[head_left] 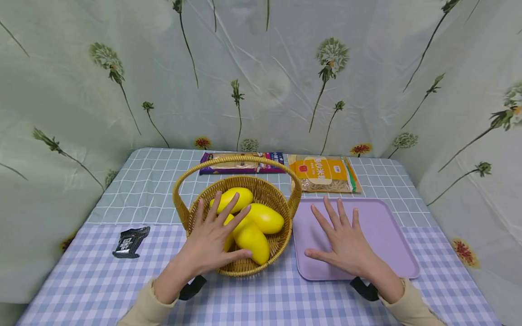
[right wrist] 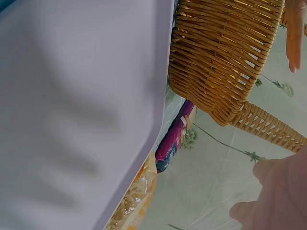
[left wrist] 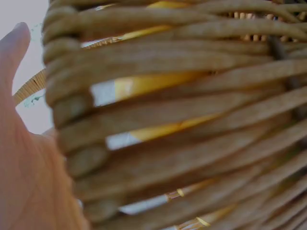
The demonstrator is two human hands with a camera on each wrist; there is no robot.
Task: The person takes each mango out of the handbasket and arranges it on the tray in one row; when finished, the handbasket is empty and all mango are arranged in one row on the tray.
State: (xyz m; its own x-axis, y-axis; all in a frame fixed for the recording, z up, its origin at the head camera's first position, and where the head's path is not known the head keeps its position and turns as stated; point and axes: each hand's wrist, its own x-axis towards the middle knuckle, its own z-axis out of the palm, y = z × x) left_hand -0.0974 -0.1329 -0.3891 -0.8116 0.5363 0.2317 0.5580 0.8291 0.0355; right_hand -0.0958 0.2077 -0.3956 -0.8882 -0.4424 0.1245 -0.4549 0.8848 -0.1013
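A wicker basket (head_left: 281,244) with a tall arched handle holds several smooth yellow mango-like fruits (head_left: 253,240). Over its front left part my left hand (head_left: 208,242) is spread, fingers straight and apart, with nothing in it; it hides part of the fruit. The basket's woven wall (left wrist: 192,105) fills most of the left wrist view, close beside the palm (left wrist: 33,177). My right hand (head_left: 348,246), also spread and holding nothing, is above a lilac tray (head_left: 383,226). In the right wrist view the tray (right wrist: 86,86) lies beside the basket (right wrist: 220,52).
At the back lie a purple-edged packet (head_left: 240,164) and an orange and clear food bag (head_left: 324,174). A small black packet (head_left: 131,242) rests on the checked cloth (head_left: 98,280) to the left. Flowered fabric (head_left: 265,81) hangs behind and at both sides.
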